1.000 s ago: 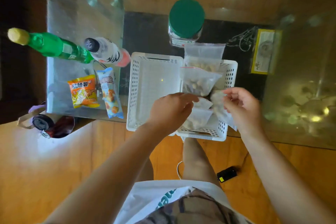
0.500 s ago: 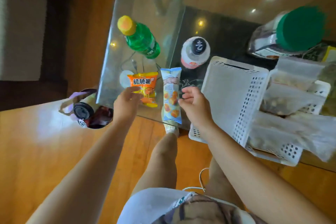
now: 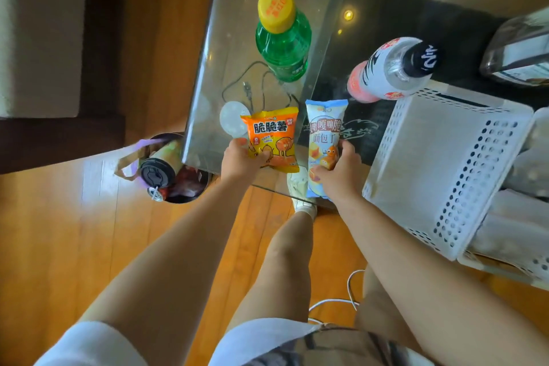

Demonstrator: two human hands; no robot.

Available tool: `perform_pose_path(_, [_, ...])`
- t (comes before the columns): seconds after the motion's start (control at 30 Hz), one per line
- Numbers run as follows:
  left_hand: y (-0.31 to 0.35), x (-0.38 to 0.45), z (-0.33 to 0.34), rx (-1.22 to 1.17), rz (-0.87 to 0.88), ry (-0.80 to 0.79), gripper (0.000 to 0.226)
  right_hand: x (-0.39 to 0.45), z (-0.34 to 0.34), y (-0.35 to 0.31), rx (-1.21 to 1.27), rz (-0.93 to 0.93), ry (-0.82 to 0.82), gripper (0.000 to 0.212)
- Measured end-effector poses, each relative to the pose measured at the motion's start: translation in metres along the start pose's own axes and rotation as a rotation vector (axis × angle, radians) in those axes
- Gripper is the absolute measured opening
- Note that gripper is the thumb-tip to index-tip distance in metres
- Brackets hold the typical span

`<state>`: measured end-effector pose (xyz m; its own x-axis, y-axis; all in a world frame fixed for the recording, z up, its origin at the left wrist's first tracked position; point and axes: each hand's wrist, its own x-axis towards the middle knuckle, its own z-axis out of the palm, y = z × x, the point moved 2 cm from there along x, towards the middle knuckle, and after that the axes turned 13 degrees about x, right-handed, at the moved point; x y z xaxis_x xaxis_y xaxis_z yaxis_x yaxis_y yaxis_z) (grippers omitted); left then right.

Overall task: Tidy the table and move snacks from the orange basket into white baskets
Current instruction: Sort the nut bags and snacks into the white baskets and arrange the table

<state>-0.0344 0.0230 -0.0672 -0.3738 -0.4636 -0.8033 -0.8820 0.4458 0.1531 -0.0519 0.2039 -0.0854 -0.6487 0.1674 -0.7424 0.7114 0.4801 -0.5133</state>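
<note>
On the glass table near its front edge lie two snack packs side by side. My left hand [image 3: 241, 161] grips the lower end of the orange snack pack [image 3: 273, 136]. My right hand [image 3: 338, 173] grips the lower half of the pale blue snack pack [image 3: 324, 131]. Just to the right stands an empty white basket [image 3: 463, 169] with perforated walls. A second white basket [image 3: 531, 264] holding clear bags shows at the right edge, mostly cut off. No orange basket is in view.
A green bottle with a yellow cap [image 3: 282, 36] and a white bottle with a black cap [image 3: 395, 68] stand behind the packs. A cable [image 3: 255, 86] lies on the glass. A bin with a cup [image 3: 169, 172] sits on the floor left of the table.
Both hands left the clear bags in the right basket and moved left. Each has now closed on a snack pack. The view has swung left.
</note>
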Motion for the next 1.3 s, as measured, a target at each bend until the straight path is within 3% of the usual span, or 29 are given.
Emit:
perform_pose_path(0.13, [0.001,-0.005,0.003,-0.003,0.016,-0.045,0.037,-0.002,-0.005,-0.003,0.096,-0.003,-0.036,0.066])
perform_pose_path(0.4, [0.009,-0.043,-0.006,-0.298,0.084,-0.068,0.006,-0.05,-0.044,-0.029,0.332,-0.086,-0.185,0.06])
perform_pose_path(0.57, [0.006,-0.087,0.003,-0.356,0.226,-0.097,0.019,-0.088,-0.095,-0.012,0.421,-0.106,-0.224,0.058])
perform_pose_path(0.73, [0.025,-0.132,0.041,-0.412,0.309,-0.165,0.024,-0.093,-0.158,0.023,0.403,-0.09,-0.008,0.059])
perform_pose_path(0.87, [0.06,-0.155,0.077,-0.2,0.387,-0.002,0.027,-0.072,-0.195,0.044,0.222,-0.089,0.18,0.061])
perform_pose_path(1.0, [0.096,-0.164,0.108,0.053,0.415,0.124,0.024,-0.051,-0.197,0.052,0.072,-0.095,0.174,0.06])
perform_pose_path(1.17, [0.119,-0.159,0.145,0.258,0.313,0.074,0.033,-0.033,-0.178,0.053,-0.127,-0.107,0.163,0.062])
perform_pose_path(1.3, [0.122,-0.151,0.161,0.245,0.276,-0.01,0.024,-0.02,-0.165,0.056,-0.139,-0.037,0.157,0.068])
